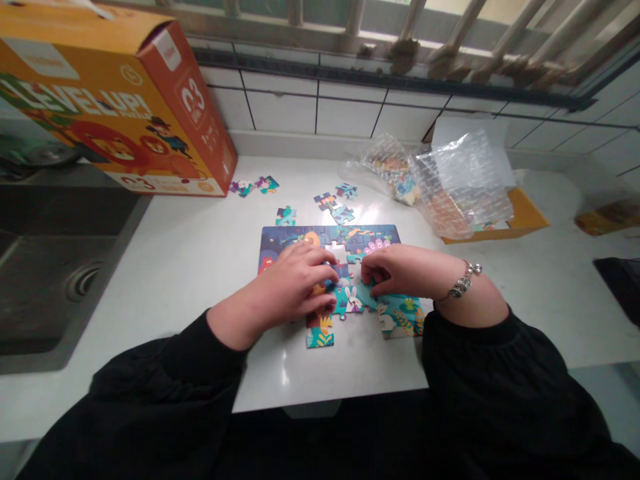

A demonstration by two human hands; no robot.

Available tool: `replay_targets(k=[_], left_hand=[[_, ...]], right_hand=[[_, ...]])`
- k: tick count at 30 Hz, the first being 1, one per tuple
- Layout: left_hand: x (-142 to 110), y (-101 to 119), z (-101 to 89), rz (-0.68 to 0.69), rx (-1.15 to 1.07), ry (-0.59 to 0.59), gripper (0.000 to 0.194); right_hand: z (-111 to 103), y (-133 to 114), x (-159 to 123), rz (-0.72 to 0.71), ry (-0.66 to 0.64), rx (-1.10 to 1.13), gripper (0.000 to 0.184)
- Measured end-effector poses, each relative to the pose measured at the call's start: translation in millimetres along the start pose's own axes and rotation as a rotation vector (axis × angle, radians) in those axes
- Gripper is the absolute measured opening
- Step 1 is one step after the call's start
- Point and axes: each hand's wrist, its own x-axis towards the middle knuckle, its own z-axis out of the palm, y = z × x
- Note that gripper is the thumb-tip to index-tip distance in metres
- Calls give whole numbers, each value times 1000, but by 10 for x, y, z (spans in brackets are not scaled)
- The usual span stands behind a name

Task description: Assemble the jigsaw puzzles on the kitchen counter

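Observation:
A partly assembled jigsaw puzzle (287, 233) lies on the white counter, with gaps showing near its middle and lower edge. Over its left half rests my left hand (303, 277), fingers apart and slightly curled, the tips touching pieces near the centre. My right hand (400, 270), with a beaded bracelet on the wrist, reaches in from the right; its fingers are pinched on a teal puzzle piece (367, 295), partly hidden by them. Between the hands shows a piece with a white rabbit (353, 298). A joined section with green and yellow plants (403, 317) lies below my right hand.
Loose puzzle pieces (327, 201) lie behind the puzzle, with others (267, 184) by the orange puzzle box (185, 127). Plastic bags (450, 180) with pieces sit on an open yellow box (525, 217) at back right. A sink (50, 287) is at left.

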Motion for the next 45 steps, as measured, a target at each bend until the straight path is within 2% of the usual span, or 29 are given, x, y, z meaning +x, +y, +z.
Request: replay_targets(k=[3,7,17,23,31,33,37,39,45], left_hand=[[43,169,183,122,-16,-36,23],[71,310,292,152,-31,-67,27],[74,317,268,166,-13,-45,26],[69,326,266,162,-19,-41,25],[45,216,248,193,-91,-10,21],[45,199,244,191,-94,-10,21],[51,193,249,198,-103,-8,22],[53,194,257,203,-101,0,22],[68,199,270,211,-47,46,23]], right_hand=[[-14,-14,-20,-18,10,-4,14],[-23,-12,-19,-18,-6,-3,18],[-27,24,13,-5,-29,-4,17],[13,-1,28,3,-11,-46,38],[63,-29,46,21,16,-88,42],[52,-37,35,25,10,-89,38],[16,-50,6,28,-2,-50,16],[2,-53,0,33,-5,-38,13],[-5,-61,22,51,-9,-47,34]])
